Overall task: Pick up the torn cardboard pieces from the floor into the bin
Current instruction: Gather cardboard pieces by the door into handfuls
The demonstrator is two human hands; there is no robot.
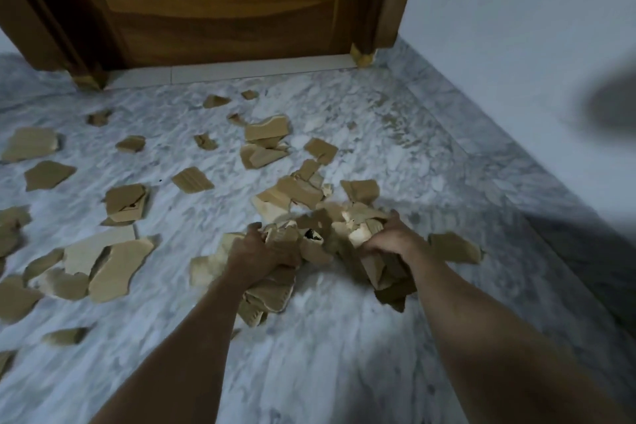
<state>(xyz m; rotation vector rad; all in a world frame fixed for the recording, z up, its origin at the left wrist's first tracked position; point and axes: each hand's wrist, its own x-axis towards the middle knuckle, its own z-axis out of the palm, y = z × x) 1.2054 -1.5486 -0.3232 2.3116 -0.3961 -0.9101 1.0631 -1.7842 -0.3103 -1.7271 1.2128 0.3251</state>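
Cardboard pieces (120,262) litter marble floor (344,337) before wooden door (220,10).

Both bare forearms outstretched, left hand (265,248) and right hand (392,239) low, fingers curled in grasp.

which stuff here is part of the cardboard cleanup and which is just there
Part of the job:
- bundle of torn cardboard, gripped by left hand and right hand
- loose cardboard pieces scattered on the marble floor

Just there:
- wooden door
- white wall
- blurred dark shape at right edge

No bin is in view.
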